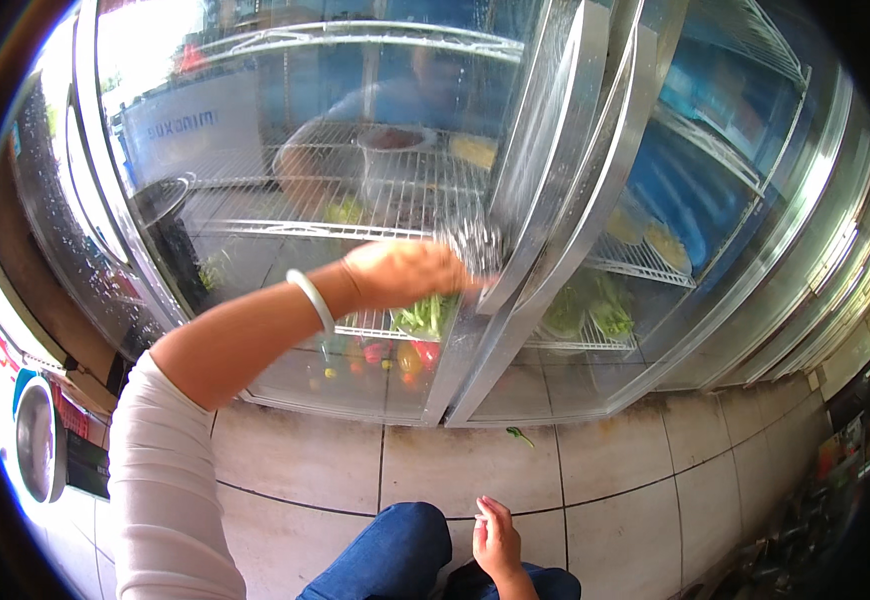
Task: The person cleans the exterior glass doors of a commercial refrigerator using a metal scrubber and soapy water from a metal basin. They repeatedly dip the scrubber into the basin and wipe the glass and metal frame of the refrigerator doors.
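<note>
My left hand (405, 276), with a pale bangle at the wrist, grips a steel wool scrubber (472, 246) against the glass door (307, 277) of a display refrigerator. Hand and scrubber are blurred. The scrubber lies beside the door's metal frame and long handle (555, 150), low down, and wet streaks mark the glass. My right hand (496, 538) is over my knees at the bottom, fingers loosely bent, with nothing visible in it. Behind the glass are wire shelves with green vegetables (427, 315) and a bowl (396, 139).
A second glass door (592, 382) with its own handle adjoins on the right. A green leaf (519, 436) lies on the tiled floor (307, 454). At the far left stands a metal basin (38, 439) near a red basket (71, 412). Dark blurred objects fill the lower right edge.
</note>
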`<action>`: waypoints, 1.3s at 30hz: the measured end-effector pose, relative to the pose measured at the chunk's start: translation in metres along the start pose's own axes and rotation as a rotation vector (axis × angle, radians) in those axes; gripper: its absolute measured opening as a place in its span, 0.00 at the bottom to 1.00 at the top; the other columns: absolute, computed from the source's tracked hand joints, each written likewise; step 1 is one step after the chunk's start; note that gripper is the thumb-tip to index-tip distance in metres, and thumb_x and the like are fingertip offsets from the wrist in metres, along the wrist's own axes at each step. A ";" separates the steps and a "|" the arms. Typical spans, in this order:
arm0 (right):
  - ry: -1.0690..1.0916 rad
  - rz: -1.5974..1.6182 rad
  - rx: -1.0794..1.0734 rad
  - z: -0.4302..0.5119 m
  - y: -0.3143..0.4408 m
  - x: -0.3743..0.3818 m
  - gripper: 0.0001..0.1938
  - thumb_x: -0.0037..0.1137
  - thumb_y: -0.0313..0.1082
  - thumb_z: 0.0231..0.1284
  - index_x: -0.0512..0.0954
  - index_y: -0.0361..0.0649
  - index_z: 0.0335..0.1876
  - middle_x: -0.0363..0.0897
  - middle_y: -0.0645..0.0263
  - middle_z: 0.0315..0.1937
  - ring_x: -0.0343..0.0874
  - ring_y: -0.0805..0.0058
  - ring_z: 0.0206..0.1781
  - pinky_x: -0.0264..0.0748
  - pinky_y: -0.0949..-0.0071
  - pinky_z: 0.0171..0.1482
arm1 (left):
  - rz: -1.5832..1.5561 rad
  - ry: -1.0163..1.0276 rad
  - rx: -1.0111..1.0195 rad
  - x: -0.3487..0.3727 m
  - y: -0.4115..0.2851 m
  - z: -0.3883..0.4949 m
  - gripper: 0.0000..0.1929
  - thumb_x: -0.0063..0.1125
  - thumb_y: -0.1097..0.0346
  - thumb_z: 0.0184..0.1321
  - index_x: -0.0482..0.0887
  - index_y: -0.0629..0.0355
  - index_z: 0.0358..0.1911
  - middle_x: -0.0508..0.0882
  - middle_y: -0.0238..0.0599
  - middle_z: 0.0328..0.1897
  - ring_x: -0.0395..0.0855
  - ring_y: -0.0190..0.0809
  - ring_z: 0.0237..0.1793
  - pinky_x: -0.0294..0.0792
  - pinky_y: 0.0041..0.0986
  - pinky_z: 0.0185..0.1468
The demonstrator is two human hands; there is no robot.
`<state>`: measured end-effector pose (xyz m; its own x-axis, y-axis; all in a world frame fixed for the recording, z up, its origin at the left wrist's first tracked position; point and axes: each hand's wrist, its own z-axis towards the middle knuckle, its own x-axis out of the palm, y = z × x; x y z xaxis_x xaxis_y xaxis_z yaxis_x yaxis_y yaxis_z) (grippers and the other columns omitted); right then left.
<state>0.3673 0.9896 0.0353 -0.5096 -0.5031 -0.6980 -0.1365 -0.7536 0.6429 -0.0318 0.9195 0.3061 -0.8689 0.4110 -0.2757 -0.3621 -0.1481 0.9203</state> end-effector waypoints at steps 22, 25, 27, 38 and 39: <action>0.015 -0.007 -0.028 0.001 0.008 0.000 0.21 0.55 0.26 0.63 0.73 0.43 0.63 0.76 0.56 0.60 0.81 0.56 0.57 0.83 0.64 0.52 | -0.126 -0.226 -0.275 0.004 -0.013 -0.005 0.36 0.54 0.66 0.64 0.60 0.43 0.78 0.80 0.20 0.38 0.77 0.28 0.36 0.70 0.25 0.44; 0.006 -0.009 -0.038 0.002 0.011 0.000 0.21 0.55 0.26 0.63 0.74 0.43 0.63 0.77 0.57 0.59 0.81 0.56 0.56 0.83 0.64 0.51 | -0.267 -0.025 -0.279 0.006 -0.020 -0.001 0.32 0.57 0.60 0.63 0.70 0.47 0.73 0.83 0.23 0.40 0.80 0.31 0.39 0.72 0.27 0.51; 0.003 -0.021 -0.031 0.003 0.012 -0.001 0.21 0.55 0.26 0.64 0.74 0.43 0.63 0.77 0.57 0.58 0.81 0.56 0.56 0.83 0.64 0.51 | -0.321 -0.266 -0.150 0.003 -0.029 -0.004 0.31 0.55 0.62 0.65 0.70 0.48 0.73 0.82 0.23 0.37 0.80 0.33 0.37 0.72 0.26 0.51; -0.031 -0.028 -0.116 0.015 0.015 0.003 0.22 0.56 0.24 0.62 0.72 0.42 0.63 0.77 0.56 0.58 0.84 0.61 0.49 0.84 0.67 0.48 | -0.161 -0.463 -0.571 -0.015 0.107 0.068 0.26 0.51 0.61 0.70 0.71 0.52 0.71 0.84 0.35 0.57 0.81 0.38 0.53 0.67 0.35 0.65; -0.023 -0.009 -0.091 0.015 0.015 0.003 0.21 0.56 0.25 0.63 0.73 0.42 0.63 0.78 0.56 0.58 0.83 0.59 0.52 0.84 0.66 0.49 | -0.202 -0.486 -0.575 -0.017 0.106 0.070 0.25 0.51 0.63 0.69 0.72 0.51 0.70 0.84 0.35 0.60 0.81 0.39 0.52 0.68 0.37 0.65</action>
<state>0.3507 0.9832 0.0471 -0.5286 -0.4871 -0.6952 -0.0640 -0.7938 0.6048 -0.0311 0.9599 0.4277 -0.5701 0.8080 -0.1484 -0.7311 -0.4166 0.5402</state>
